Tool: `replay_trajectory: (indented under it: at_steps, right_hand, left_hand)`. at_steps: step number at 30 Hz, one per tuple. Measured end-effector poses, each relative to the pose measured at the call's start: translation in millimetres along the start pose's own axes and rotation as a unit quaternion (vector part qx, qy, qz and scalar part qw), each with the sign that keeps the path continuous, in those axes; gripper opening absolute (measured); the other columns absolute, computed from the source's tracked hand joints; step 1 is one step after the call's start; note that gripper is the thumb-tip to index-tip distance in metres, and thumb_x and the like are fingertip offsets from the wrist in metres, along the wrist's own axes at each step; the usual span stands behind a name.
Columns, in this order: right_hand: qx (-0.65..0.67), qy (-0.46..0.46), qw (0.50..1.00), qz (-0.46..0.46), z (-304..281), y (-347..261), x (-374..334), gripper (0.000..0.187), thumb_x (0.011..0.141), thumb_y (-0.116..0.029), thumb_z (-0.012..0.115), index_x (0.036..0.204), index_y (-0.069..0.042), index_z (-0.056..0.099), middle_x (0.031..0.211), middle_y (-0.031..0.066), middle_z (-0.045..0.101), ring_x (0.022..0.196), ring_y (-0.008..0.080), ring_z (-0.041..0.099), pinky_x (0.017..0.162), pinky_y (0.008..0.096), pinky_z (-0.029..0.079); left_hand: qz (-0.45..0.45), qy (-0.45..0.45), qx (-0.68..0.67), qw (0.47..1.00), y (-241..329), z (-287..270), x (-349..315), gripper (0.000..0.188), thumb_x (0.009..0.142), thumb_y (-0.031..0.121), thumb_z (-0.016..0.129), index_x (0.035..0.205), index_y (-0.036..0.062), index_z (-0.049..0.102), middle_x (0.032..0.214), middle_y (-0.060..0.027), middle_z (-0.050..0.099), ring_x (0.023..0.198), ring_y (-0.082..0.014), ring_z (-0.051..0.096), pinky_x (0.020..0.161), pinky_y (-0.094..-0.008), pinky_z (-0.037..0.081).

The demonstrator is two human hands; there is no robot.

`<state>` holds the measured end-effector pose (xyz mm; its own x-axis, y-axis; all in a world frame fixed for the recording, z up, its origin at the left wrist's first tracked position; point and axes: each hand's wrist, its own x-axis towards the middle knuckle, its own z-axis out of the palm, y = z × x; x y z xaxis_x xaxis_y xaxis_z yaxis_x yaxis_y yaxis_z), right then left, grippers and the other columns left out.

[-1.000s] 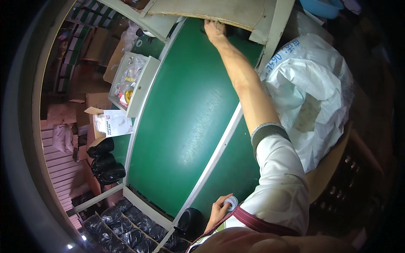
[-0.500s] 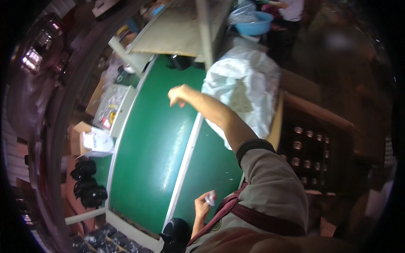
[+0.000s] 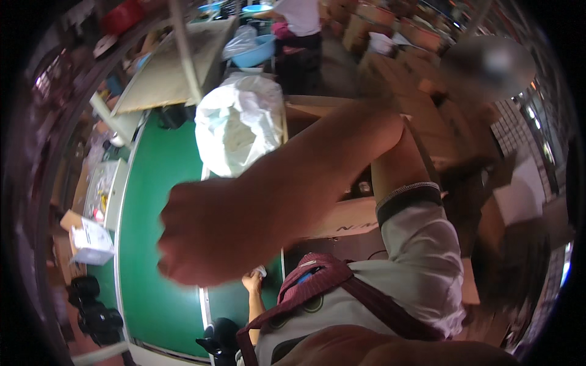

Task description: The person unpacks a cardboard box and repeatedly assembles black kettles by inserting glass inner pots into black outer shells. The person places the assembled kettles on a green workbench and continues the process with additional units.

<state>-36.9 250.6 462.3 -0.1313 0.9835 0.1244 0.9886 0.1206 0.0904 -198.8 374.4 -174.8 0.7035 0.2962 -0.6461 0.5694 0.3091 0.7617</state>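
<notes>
My right hand (image 3: 201, 235) is raised close to the camera, large and blurred, above the green work surface (image 3: 160, 183). Its fingers look curled in; whatever they may hold is hidden. Low in front of my body, my left hand (image 3: 251, 282) pinches a small white piece (image 3: 262, 271), too small to name exactly. A rounded glossy black thing (image 3: 223, 337) is beside my left forearm. Beyond my right forearm stands a large white plastic sack (image 3: 235, 125), its mouth spread wide.
Along the left side are a pale tray (image 3: 113, 198) of small parts, an open carton (image 3: 91, 241) and several black rounded pieces (image 3: 97, 311). A blue basin (image 3: 255, 52) stands farther off, near another person (image 3: 299, 21). Cardboard boxes (image 3: 390, 76) are stacked at the right.
My right hand has come back from over the far green surface and up toward the camera. The view has swung to the right. My left hand still pinches the white piece.
</notes>
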Motion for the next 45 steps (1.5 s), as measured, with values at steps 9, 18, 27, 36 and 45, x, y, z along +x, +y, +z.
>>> replay_trajectory:
  at_steps: [9,18,27,36,45]
  right_hand:
    - [-0.095,-0.033,0.983,0.151,-88,-136,-35,0.033,0.082,-0.034,0.075,0.104,-0.010,0.068,0.082,0.0104,0.070,0.068,0.0258,0.070,0.060,0.0374,0.055]
    - [0.003,0.036,0.950,0.310,-82,-162,-124,0.037,0.087,-0.038,0.071,0.111,-0.010,0.065,0.077,0.0117,0.068,0.067,0.0284,0.068,0.061,0.0396,0.053]
    - [0.027,0.053,0.748,0.661,163,-59,-333,0.064,0.098,-0.057,0.048,0.120,0.002,0.058,0.097,0.0234,0.068,0.090,0.0367,0.068,0.080,0.0473,0.053]
    - [0.024,0.043,0.575,0.817,295,-78,-344,0.055,0.099,-0.051,0.046,0.073,-0.014,0.076,0.065,0.0108,0.068,0.067,0.0331,0.068,0.066,0.0463,0.053]
    - [-0.126,0.171,0.536,0.817,312,-64,-345,0.046,0.099,-0.041,0.050,0.069,-0.014,0.071,0.068,0.0124,0.068,0.065,0.0339,0.067,0.061,0.0457,0.053]
  left_hand:
    - [-0.008,-0.091,0.015,0.996,-38,-3,24,0.006,0.088,0.006,0.069,0.091,0.0033,0.064,0.079,-0.0050,0.067,0.062,-0.0118,0.061,0.052,-0.0226,0.047]
    - [0.056,-0.037,-0.051,0.996,-45,-39,21,0.022,0.079,0.003,0.082,0.079,0.0046,0.060,0.069,-0.0064,0.064,0.055,-0.0123,0.058,0.050,-0.0241,0.047]
    - [-0.029,-0.054,0.011,0.998,20,16,-17,0.032,0.075,0.018,0.089,0.088,0.0002,0.067,0.075,-0.0092,0.071,0.058,-0.0163,0.067,0.050,-0.0242,0.049]
    - [0.015,-0.064,-0.051,0.997,8,-7,-4,0.020,0.089,-0.002,0.063,0.106,-0.0145,0.062,0.098,-0.0215,0.071,0.073,-0.0272,0.072,0.062,-0.0385,0.064]
    - [-0.007,-0.071,-0.024,0.997,14,2,-7,0.020,0.087,-0.001,0.065,0.104,-0.0127,0.064,0.097,-0.0168,0.073,0.073,-0.0261,0.072,0.065,-0.0351,0.063]
